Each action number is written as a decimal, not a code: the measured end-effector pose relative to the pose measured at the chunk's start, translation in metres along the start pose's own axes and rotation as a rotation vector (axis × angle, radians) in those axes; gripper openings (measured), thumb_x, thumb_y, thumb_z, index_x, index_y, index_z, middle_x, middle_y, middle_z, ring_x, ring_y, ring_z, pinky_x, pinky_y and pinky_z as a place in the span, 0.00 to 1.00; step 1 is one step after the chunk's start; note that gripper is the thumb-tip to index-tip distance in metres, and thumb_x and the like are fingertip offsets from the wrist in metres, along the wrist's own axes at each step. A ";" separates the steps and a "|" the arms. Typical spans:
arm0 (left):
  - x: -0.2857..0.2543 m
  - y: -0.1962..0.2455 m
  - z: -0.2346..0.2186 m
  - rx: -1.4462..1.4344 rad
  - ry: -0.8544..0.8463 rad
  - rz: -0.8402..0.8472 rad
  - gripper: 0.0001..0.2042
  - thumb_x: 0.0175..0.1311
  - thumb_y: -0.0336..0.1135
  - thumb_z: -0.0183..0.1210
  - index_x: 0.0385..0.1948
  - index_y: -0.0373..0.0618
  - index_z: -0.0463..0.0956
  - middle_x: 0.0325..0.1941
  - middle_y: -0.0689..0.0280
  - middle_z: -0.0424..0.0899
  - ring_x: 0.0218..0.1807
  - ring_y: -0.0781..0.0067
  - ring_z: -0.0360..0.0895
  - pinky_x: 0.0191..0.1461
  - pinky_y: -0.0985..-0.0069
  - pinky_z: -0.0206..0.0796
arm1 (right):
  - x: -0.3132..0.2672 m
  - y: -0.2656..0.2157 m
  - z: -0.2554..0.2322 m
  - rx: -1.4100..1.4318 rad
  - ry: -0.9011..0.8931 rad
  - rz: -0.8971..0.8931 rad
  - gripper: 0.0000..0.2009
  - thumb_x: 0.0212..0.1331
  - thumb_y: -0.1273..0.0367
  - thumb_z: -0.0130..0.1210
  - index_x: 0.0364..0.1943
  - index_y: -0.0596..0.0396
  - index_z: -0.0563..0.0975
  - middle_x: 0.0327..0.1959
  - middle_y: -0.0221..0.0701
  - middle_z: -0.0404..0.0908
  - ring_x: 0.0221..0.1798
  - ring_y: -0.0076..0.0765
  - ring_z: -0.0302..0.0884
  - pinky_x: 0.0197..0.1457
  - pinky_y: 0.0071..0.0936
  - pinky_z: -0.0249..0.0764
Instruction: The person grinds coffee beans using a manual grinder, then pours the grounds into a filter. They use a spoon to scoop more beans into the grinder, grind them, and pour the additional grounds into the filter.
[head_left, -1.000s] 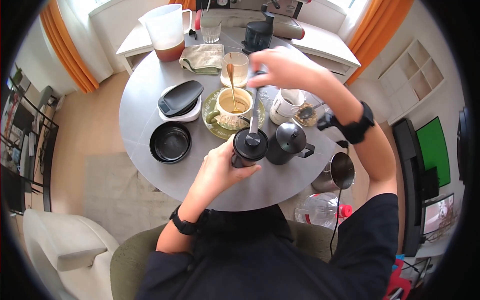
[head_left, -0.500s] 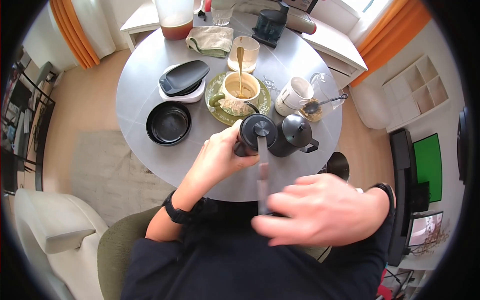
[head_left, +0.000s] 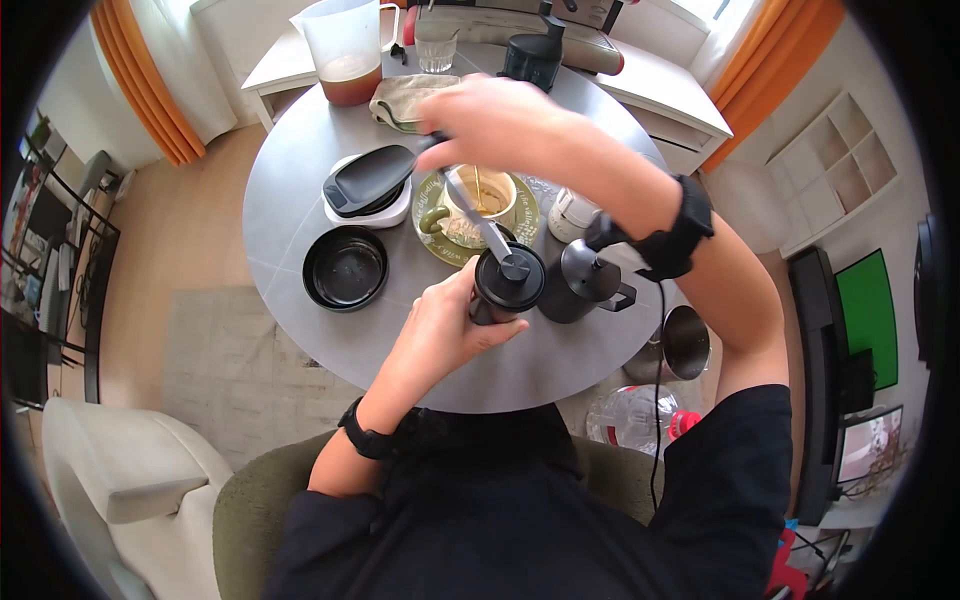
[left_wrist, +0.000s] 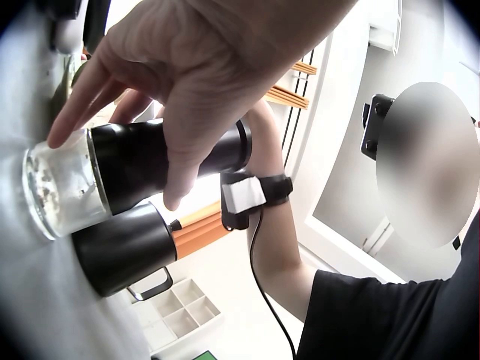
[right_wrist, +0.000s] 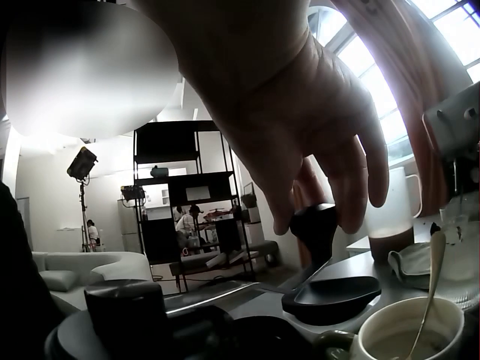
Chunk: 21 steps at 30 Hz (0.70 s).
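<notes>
My left hand (head_left: 440, 325) is wrapped round a hand-crank coffee grinder (head_left: 512, 280) near the front of the table. In the left wrist view the grinder has a black body (left_wrist: 129, 166) and a clear bottom jar (left_wrist: 64, 191) holding a few pale bits. The metal crank (head_left: 485, 222) points away and left, over a cream mug (head_left: 498, 195) on a green plate (head_left: 432, 240). At the crank's end, the fingers of my right hand (head_left: 505, 125) pinch its black knob (right_wrist: 315, 231). Just right of the grinder stands a black lidded pot (head_left: 580, 285).
Left of the mug are a black scoop-shaped dish (head_left: 372, 178) on a white base and a round black bowl (head_left: 345, 268). Toward the back stand a jug of brown liquid (head_left: 348, 80), a folded cloth (head_left: 395, 105) and a glass (head_left: 436, 55). A white cup (head_left: 570, 215) sits right.
The crank swung from pointing away to pointing toward the body, then round to far left; my right hand moved with its knob. My left hand stayed on the grinder.
</notes>
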<state>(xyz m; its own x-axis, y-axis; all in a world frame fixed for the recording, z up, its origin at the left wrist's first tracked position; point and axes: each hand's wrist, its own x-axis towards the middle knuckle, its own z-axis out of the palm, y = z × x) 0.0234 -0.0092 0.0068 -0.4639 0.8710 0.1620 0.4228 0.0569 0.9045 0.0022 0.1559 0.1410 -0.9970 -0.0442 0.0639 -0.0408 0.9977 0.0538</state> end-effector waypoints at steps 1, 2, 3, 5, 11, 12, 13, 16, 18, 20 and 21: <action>-0.001 0.000 0.000 -0.003 0.008 -0.003 0.23 0.45 0.37 0.72 0.44 0.44 0.75 0.34 0.60 0.83 0.36 0.63 0.80 0.44 0.69 0.72 | -0.008 0.021 0.004 0.024 -0.004 0.043 0.19 0.52 0.52 0.62 0.38 0.53 0.78 0.36 0.34 0.81 0.42 0.42 0.79 0.41 0.38 0.76; -0.001 0.002 0.000 -0.007 0.016 -0.005 0.21 0.45 0.36 0.73 0.42 0.43 0.76 0.33 0.62 0.83 0.34 0.68 0.79 0.43 0.71 0.72 | -0.018 0.041 0.008 0.046 -0.007 0.085 0.19 0.52 0.53 0.63 0.37 0.54 0.78 0.34 0.36 0.81 0.39 0.42 0.80 0.40 0.37 0.75; -0.001 0.002 0.000 -0.010 0.026 -0.007 0.20 0.45 0.35 0.73 0.39 0.42 0.77 0.32 0.63 0.83 0.33 0.73 0.79 0.43 0.72 0.71 | -0.036 0.053 0.001 0.117 -0.040 0.096 0.17 0.52 0.55 0.64 0.36 0.54 0.78 0.29 0.36 0.80 0.34 0.40 0.79 0.36 0.34 0.74; 0.000 0.000 0.001 -0.019 0.041 0.033 0.21 0.45 0.35 0.73 0.41 0.42 0.77 0.32 0.63 0.83 0.33 0.74 0.78 0.43 0.73 0.71 | -0.074 0.067 -0.009 0.207 -0.064 0.129 0.15 0.51 0.59 0.65 0.35 0.54 0.77 0.21 0.35 0.76 0.24 0.38 0.75 0.29 0.30 0.70; -0.001 0.003 -0.002 -0.060 0.001 -0.035 0.23 0.45 0.36 0.72 0.44 0.45 0.74 0.33 0.61 0.83 0.34 0.66 0.80 0.42 0.71 0.72 | -0.178 0.014 -0.045 0.202 -0.247 0.197 0.17 0.42 0.62 0.68 0.33 0.53 0.74 0.21 0.36 0.73 0.25 0.44 0.73 0.29 0.34 0.68; -0.001 0.003 -0.003 -0.071 -0.010 -0.041 0.23 0.45 0.36 0.71 0.44 0.46 0.73 0.33 0.61 0.83 0.35 0.62 0.81 0.41 0.69 0.72 | -0.187 -0.003 -0.052 0.217 -0.353 0.216 0.17 0.41 0.63 0.68 0.34 0.51 0.73 0.26 0.37 0.77 0.30 0.50 0.76 0.33 0.38 0.72; -0.001 0.001 -0.002 -0.042 0.002 -0.031 0.23 0.45 0.37 0.71 0.44 0.46 0.73 0.33 0.61 0.82 0.34 0.62 0.81 0.41 0.69 0.72 | -0.194 -0.019 -0.054 0.219 -0.397 0.152 0.17 0.42 0.63 0.67 0.34 0.51 0.72 0.25 0.37 0.76 0.29 0.48 0.77 0.32 0.38 0.72; -0.001 -0.006 0.002 0.019 0.035 0.011 0.23 0.45 0.38 0.71 0.44 0.46 0.72 0.32 0.61 0.82 0.34 0.62 0.81 0.40 0.68 0.72 | -0.184 -0.061 -0.056 0.298 -0.449 -0.181 0.17 0.43 0.65 0.65 0.35 0.52 0.69 0.22 0.36 0.74 0.26 0.46 0.77 0.30 0.37 0.73; 0.000 -0.005 0.003 0.016 0.057 0.047 0.24 0.45 0.39 0.71 0.44 0.46 0.72 0.32 0.60 0.82 0.35 0.61 0.81 0.39 0.68 0.71 | -0.165 -0.085 -0.041 0.284 -0.332 -0.393 0.13 0.49 0.63 0.62 0.30 0.51 0.70 0.22 0.31 0.70 0.24 0.36 0.76 0.28 0.34 0.71; 0.000 -0.003 0.002 -0.043 0.002 -0.066 0.21 0.45 0.33 0.72 0.42 0.40 0.76 0.32 0.62 0.82 0.32 0.76 0.76 0.40 0.73 0.70 | -0.132 -0.106 -0.027 0.204 -0.213 -0.530 0.12 0.50 0.64 0.62 0.29 0.53 0.70 0.20 0.31 0.70 0.24 0.35 0.77 0.28 0.35 0.73; -0.003 0.000 -0.002 -0.019 0.036 -0.030 0.19 0.46 0.33 0.72 0.39 0.40 0.75 0.32 0.62 0.82 0.35 0.83 0.75 0.41 0.73 0.70 | -0.112 -0.112 -0.019 0.098 -0.139 -0.565 0.12 0.49 0.64 0.62 0.28 0.54 0.72 0.20 0.31 0.72 0.24 0.36 0.78 0.28 0.35 0.74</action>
<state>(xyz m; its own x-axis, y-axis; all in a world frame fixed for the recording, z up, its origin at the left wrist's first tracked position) 0.0236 -0.0125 0.0070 -0.5044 0.8507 0.1481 0.3932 0.0735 0.9165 0.1200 0.0477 0.1471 -0.8180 -0.5698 -0.0791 -0.5675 0.8218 -0.0508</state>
